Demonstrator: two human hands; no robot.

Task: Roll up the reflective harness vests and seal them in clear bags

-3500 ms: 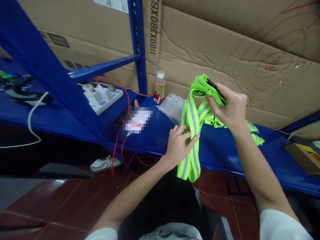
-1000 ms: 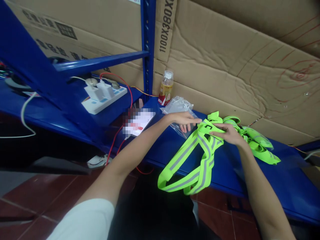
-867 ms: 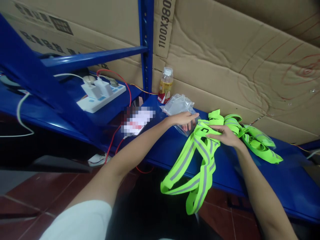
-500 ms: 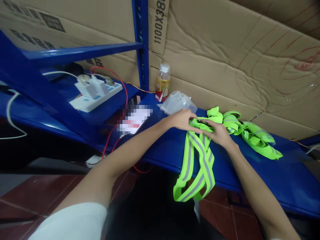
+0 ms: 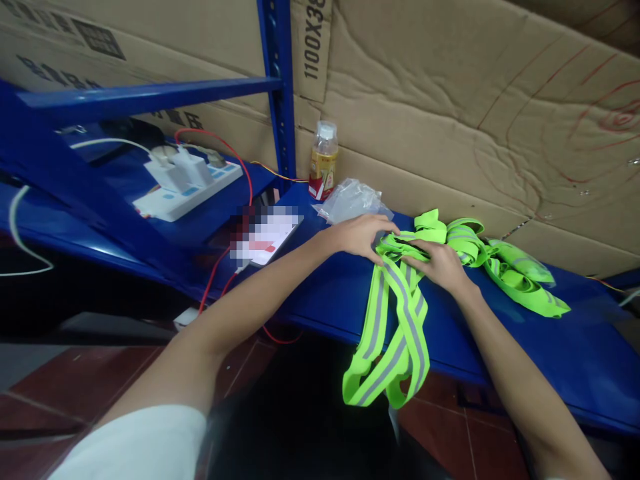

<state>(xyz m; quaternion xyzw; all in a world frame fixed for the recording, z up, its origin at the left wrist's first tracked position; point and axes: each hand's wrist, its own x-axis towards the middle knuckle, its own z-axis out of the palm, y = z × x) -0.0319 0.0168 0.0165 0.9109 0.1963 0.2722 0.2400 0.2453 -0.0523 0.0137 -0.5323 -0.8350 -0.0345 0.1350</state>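
A neon-green reflective strap vest (image 5: 395, 320) with grey stripes lies over the front edge of the blue shelf (image 5: 345, 300), its loops hanging below the edge. My left hand (image 5: 357, 235) grips its top end from the left. My right hand (image 5: 440, 263) presses and pinches the same bunched top from the right. Further green straps (image 5: 505, 270) lie in a heap just right of my hands.
Clear plastic bags (image 5: 350, 200) lie behind my left hand, next to a small bottle (image 5: 323, 160) against the cardboard wall (image 5: 450, 100). A white power strip with chargers (image 5: 187, 187), red wires and a blurred card (image 5: 265, 237) sit to the left. A blue upright (image 5: 275, 87) divides the shelf.
The vest came down from mid-air onto the shelf. My left hand left the plastic bags and joined my right hand on the vest's top end; the loops now hang straighter.
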